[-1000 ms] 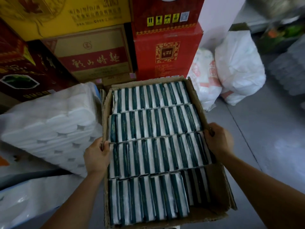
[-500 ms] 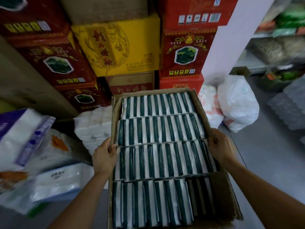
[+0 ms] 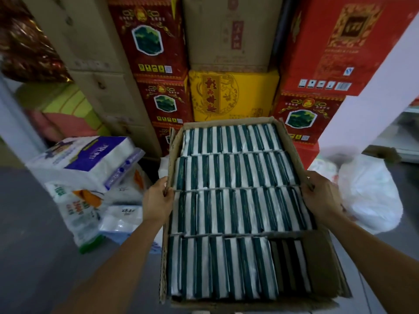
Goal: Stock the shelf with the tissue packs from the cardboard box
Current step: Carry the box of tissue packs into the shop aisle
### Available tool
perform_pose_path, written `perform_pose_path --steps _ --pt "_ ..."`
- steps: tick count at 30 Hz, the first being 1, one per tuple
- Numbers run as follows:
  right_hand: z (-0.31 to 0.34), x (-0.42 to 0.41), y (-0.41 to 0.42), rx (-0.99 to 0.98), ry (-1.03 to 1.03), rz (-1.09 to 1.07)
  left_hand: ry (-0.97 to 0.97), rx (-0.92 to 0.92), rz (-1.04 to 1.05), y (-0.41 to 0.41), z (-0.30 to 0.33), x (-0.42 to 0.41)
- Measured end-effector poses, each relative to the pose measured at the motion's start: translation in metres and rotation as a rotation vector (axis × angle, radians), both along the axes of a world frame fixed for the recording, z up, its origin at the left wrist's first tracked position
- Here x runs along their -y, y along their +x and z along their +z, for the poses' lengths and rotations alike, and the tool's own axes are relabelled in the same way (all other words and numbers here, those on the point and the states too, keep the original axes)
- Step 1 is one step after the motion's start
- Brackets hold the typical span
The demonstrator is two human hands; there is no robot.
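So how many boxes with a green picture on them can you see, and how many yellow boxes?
Boxes with a green picture: 3
Yellow boxes: 1
Total: 4

Ahead of you: stacked cartons, dark red ones (image 3: 150, 39) with a green landscape emblem, a yellow one (image 3: 233, 95) between them, plain brown ones (image 3: 231, 30) above and left. Floor left: purple-and-white paper pack (image 3: 90, 158) on more bagged packs (image 3: 77, 209). Right: white plastic bags (image 3: 369, 191) beside a white pillar (image 3: 371, 91).
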State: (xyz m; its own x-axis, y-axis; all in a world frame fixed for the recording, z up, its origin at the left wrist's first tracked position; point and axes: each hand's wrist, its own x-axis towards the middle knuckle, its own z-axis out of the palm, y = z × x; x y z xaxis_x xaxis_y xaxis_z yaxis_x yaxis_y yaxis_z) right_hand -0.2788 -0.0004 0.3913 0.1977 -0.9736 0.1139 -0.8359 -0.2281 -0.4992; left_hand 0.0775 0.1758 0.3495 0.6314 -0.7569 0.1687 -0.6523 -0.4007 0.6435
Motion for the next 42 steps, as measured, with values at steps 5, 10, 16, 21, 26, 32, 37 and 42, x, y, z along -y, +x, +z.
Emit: perform_pose_path --steps 5,10,16,21,26,32,37,42 --pt "0.021 0.01 0.029 0.014 -0.038 0.12 -0.019 -0.01 0.115 0.003 0.023 -0.035" --pt "0.023 0.016 0.065 0.033 -0.048 0.322 -0.006 -0.004 0.308 0.003 0.035 -0.077" --pt "0.024 0.001 0.128 0.019 -0.069 0.51 0.034 0.005 0.578 -0.002 0.04 -0.148" --pt "0.017 -0.027 0.193 0.043 -0.025 0.703 0.031 0.018 0.783 -0.012 0.038 -0.221" --pt "0.014 -0.081 0.261 0.046 -0.021 0.921 -0.022 -0.005 0.971 -0.027 0.036 -0.3" --pt "0.004 -0.188 0.347 0.017 0.015 1.167 -0.047 -0.025 1.207 -0.046 0.032 -0.411" --pt "0.002 -0.309 0.406 -0.023 0.013 1.338 -0.032 -0.041 1.449 -0.066 0.022 -0.515" --pt "-0.004 -0.443 0.451 -0.025 0.046 1.567 -0.005 -0.041 1.647 -0.092 0.012 -0.623"
